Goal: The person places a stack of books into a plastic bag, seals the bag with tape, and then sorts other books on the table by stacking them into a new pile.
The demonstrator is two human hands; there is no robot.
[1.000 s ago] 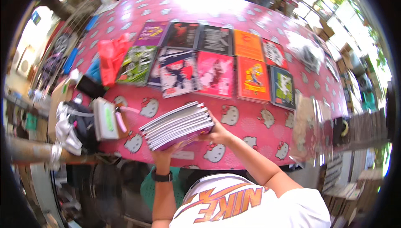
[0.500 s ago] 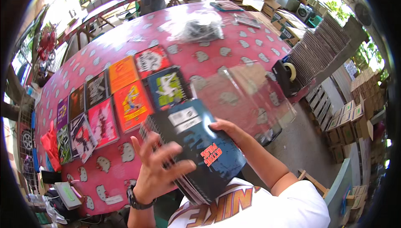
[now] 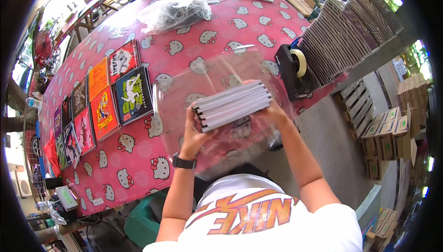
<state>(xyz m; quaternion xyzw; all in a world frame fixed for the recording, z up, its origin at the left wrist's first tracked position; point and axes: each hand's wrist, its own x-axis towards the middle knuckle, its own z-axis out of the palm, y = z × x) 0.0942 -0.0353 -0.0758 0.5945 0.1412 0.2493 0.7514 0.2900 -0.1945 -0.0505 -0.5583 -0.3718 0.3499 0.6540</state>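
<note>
Between my two hands is a stack of spiral notebooks (image 3: 233, 105), its white page edges turned up and dark cover edges showing at the ends. My left hand (image 3: 195, 131) grips the stack's left end, and my right hand (image 3: 273, 113) grips its right end. Some fingers are hidden behind the stack. Below it, a clear plastic sheet or bag (image 3: 184, 78) lies across the pink patterned table (image 3: 161, 166). To the left, more notebooks with bright covers lie in two rows, among them a dark blue one (image 3: 133, 96) and an orange one (image 3: 104, 112).
A black tape dispenser (image 3: 291, 74) with a tape roll stands right of the plastic, beside tall stacks of flat cardboard (image 3: 346, 39). Crumpled clear plastic (image 3: 177, 14) lies at the back. Cartons (image 3: 383, 132) and a pallet (image 3: 357, 106) are on the right. A green chair (image 3: 143, 222) stands at the near edge.
The notebook stack has turned from cover-up to edge-up and moved forward over the clear plastic. My left hand, raised with fingers apart before, now grips it too. The view has shifted right.
</note>
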